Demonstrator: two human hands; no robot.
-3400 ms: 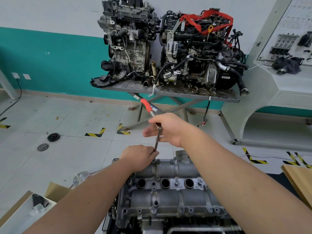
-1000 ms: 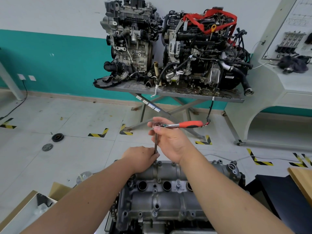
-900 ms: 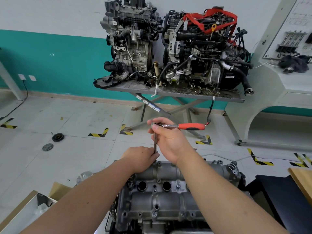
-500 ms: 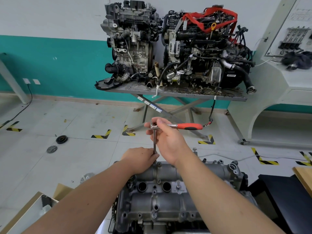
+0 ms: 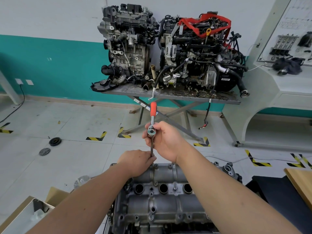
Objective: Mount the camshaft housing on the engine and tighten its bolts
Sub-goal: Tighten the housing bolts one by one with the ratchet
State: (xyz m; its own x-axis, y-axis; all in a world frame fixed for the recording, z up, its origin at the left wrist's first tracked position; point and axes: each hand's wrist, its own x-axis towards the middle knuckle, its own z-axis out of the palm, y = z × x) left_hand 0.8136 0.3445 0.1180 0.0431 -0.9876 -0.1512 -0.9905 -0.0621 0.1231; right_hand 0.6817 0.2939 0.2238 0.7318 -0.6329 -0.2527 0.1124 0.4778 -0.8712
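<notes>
Left hand (image 5: 136,162): fingers curled round the foot of the extension bar (image 5: 151,147), at the housing's far edge.
Ratchet (image 5: 152,122): red handle pointing away, head uppermost.
Right hand (image 5: 166,141): grips the ratchet head.
Camshaft housing (image 5: 162,196): seated on the engine, under both forearms.

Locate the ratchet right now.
In the head view the ratchet is centre frame above the far edge of the housing; the right hand grips its head, the left hand holds its extension, red handle pointing away.

right hand (image 5: 166,141) gripping ratchet (image 5: 152,125), left hand (image 5: 136,162) steadying extension (image 5: 151,148)
</notes>
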